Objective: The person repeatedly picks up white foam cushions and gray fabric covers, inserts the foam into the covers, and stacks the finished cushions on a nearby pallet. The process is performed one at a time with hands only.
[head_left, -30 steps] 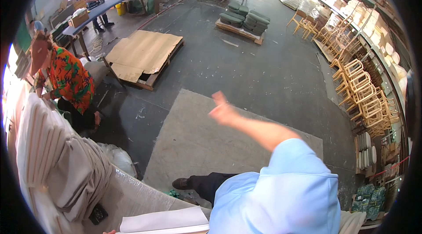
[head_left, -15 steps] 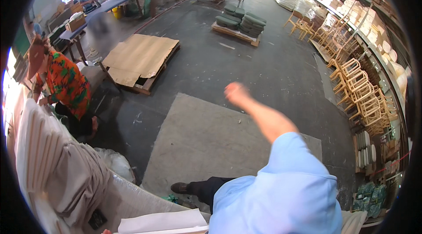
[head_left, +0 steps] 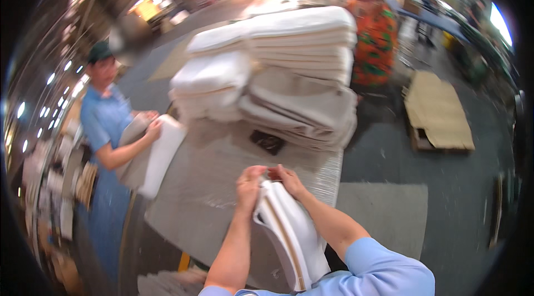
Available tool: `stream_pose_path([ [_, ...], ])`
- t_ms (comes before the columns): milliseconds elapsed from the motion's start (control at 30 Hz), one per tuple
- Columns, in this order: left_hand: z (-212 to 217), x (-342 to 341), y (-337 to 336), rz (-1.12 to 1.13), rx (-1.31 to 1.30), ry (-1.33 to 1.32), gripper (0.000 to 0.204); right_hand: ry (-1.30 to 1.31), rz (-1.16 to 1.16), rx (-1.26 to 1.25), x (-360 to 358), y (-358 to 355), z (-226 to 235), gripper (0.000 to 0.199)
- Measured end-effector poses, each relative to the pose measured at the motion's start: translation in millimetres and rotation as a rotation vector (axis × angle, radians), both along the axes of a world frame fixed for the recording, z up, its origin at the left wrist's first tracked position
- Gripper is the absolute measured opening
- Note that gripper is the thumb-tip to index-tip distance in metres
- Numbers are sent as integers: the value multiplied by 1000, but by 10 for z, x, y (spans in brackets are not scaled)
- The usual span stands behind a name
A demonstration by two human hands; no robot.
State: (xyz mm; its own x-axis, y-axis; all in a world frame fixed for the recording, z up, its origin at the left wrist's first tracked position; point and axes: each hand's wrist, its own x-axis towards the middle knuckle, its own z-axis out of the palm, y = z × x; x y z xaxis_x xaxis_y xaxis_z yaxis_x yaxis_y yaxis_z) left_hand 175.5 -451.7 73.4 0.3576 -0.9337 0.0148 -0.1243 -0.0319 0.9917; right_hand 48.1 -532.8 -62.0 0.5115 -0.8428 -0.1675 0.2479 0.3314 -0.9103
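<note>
A long white padded piece (head_left: 297,224) with a tan strip along it stretches from the wrapped table top toward my body. My left hand (head_left: 248,185) is closed at its far end, on the left side. Across from it, my right hand (head_left: 290,181) grips the same end with bent fingers. Between the two hands the tip is partly hidden and blurred. The near end of the piece rests by my blue shirt. A small dark square item (head_left: 267,142) lies on the table beyond my hands.
Stacked white padded pieces (head_left: 300,23) and folded grey fabric (head_left: 306,110) fill the table's far side. At left, a person in blue (head_left: 105,123) holds a white and grey piece (head_left: 161,154). Another person in orange (head_left: 374,46) stands behind the stacks. A cardboard-topped pallet (head_left: 439,110) lies right.
My view has swung left from the open floor to the table. My right arm, formerly stretched over the floor, is now at the table, with both hands on the white padded piece.
</note>
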Motion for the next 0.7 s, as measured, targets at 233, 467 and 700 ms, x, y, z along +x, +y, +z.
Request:
stream_pose_path([
  [233, -179, 179, 177, 187, -29, -59, 34, -277, 238, 480, 668, 385, 80, 55],
  [467, -283, 121, 143, 208, 12, -160, 39, -103, 281, 117, 440, 176, 370, 56],
  [700, -292, 267, 295, 199, 54, -61, 93, -38, 478, -180, 389, 213, 870, 57],
])
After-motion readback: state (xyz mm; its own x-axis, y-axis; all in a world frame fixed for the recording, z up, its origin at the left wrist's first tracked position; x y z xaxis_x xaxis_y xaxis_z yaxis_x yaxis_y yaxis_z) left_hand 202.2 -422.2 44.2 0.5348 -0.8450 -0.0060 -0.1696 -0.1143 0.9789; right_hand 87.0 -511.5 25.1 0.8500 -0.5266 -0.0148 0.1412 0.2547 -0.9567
